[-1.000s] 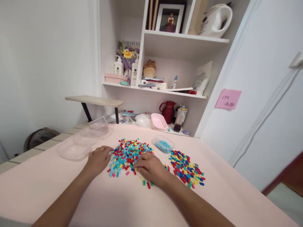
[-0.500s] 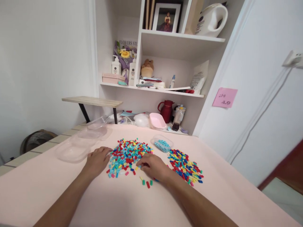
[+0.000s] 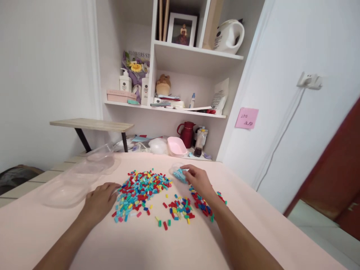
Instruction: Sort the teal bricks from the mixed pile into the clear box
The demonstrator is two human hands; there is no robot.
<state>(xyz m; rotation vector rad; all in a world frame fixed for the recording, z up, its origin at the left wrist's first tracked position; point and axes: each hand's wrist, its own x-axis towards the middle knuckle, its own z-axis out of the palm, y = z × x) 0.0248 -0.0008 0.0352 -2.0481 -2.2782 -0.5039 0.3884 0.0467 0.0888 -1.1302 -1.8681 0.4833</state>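
Observation:
A heap of small coloured beads [image 3: 140, 187] in red, blue, yellow and green lies on the pink table [image 3: 174, 243]. A smaller spread of beads [image 3: 194, 204] lies to its right. My left hand [image 3: 101, 198] rests palm down at the heap's left edge, fingers loosely curled. My right hand [image 3: 198, 180] reaches over the small clear tub of light-blue beads [image 3: 177, 173], fingertips pinched together at its rim; what they hold is too small to make out.
Clear plastic containers [image 3: 75, 180] sit at the left of the table. Behind stand a pink bowl [image 3: 176, 146], a red jug [image 3: 187, 134], a bottle and cluttered white shelves [image 3: 174, 108]. A wooden side shelf [image 3: 92, 124] juts out left. A white wall is at right.
My right hand has left the near edge of the big heap and moved right and away to the tub of light-blue beads. The camera has turned right. My left hand stays put.

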